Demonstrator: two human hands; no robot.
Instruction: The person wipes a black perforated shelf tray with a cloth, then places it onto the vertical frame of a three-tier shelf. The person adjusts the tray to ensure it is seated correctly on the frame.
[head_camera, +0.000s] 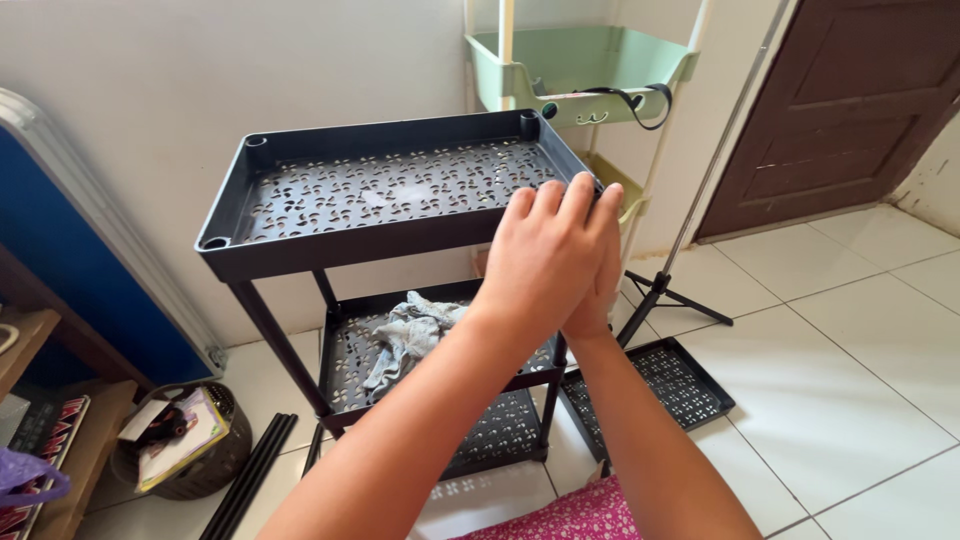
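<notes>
A dark grey plastic shelf cart stands in front of me, its perforated top tray (300, 250) tilted slightly. My left hand (545, 255) lies over the tray's front right corner, fingers together, pressing on the rim. My right hand (598, 285) is mostly hidden behind the left one and grips the same corner from the side. A crumpled grey cloth (408, 335) lies on the middle tray (345, 375). A lower tray (500, 435) sits beneath it.
A loose dark tray (665, 385) lies on the white tiled floor at right, next to a tripod leg (665, 290). A pale green shelf unit (580, 65) stands behind. Black rods (250, 475) and a basket of papers (190, 440) sit at left; a brown door (850, 100) is at right.
</notes>
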